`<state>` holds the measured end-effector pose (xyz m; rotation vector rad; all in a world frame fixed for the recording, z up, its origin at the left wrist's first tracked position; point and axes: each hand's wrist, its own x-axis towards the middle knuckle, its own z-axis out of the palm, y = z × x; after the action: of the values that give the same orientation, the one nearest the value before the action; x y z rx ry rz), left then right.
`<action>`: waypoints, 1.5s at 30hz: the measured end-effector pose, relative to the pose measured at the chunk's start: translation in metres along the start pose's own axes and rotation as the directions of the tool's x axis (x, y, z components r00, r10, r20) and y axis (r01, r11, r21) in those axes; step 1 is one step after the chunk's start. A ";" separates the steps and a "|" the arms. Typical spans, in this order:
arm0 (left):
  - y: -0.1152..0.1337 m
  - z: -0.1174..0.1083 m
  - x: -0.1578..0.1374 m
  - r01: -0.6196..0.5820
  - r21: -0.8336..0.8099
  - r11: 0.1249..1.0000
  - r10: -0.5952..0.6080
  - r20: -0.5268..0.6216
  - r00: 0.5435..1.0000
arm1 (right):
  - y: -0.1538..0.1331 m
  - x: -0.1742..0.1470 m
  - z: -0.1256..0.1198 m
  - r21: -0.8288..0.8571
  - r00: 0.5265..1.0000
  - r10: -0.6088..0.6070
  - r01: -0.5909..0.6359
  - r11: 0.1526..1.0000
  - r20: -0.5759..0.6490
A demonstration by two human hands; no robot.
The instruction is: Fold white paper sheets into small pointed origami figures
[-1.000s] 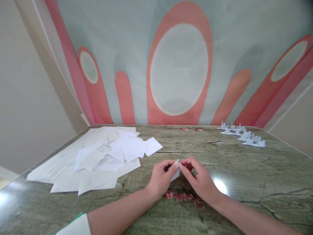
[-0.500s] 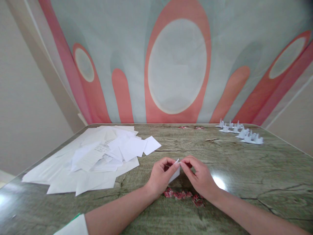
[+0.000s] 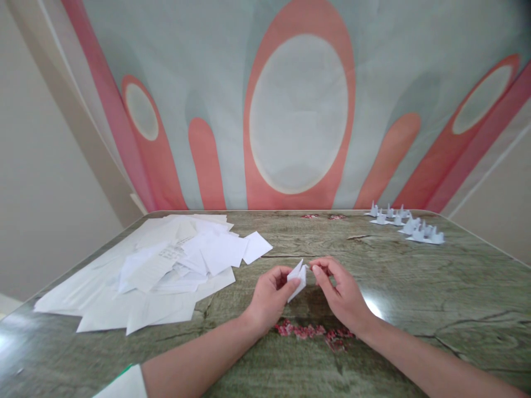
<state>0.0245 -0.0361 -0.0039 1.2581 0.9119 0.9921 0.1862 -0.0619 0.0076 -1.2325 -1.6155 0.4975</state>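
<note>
Folded white paper, sharply pointed, held above wood-grained tabletop. Left hand: thumb and fingers pinched on it. Right hand: fingertips nearly together beside its tip; any hold unclear. Flat sheets heaped at left.

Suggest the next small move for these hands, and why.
I'd probably ease the right hand in to pinch the folded paper by its right-side tip: only the left hand clearly grips it, while the right appears just short of that tip.
</note>
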 end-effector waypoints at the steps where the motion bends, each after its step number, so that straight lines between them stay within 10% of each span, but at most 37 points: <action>1: 0.001 0.000 0.000 0.002 -0.006 1.000 -0.002 0.004 1.000 | 0.001 0.000 0.000 -0.004 1.000 -0.013 0.013 1.000 -0.017; 26: -0.005 -0.002 -0.002 -0.098 0.187 0.977 0.098 0.009 0.995 | 0.000 0.002 -0.002 0.010 0.992 -0.074 0.073 0.997 0.105; 45: 0.013 0.000 -0.003 -0.018 0.029 0.999 0.016 0.058 0.998 | 0.001 -0.003 0.004 0.125 0.964 0.155 -0.185 0.975 0.218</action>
<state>0.0220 -0.0384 0.0094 1.3149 0.8753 0.9539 0.1827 -0.0634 0.0040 -1.2482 -1.6203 0.8625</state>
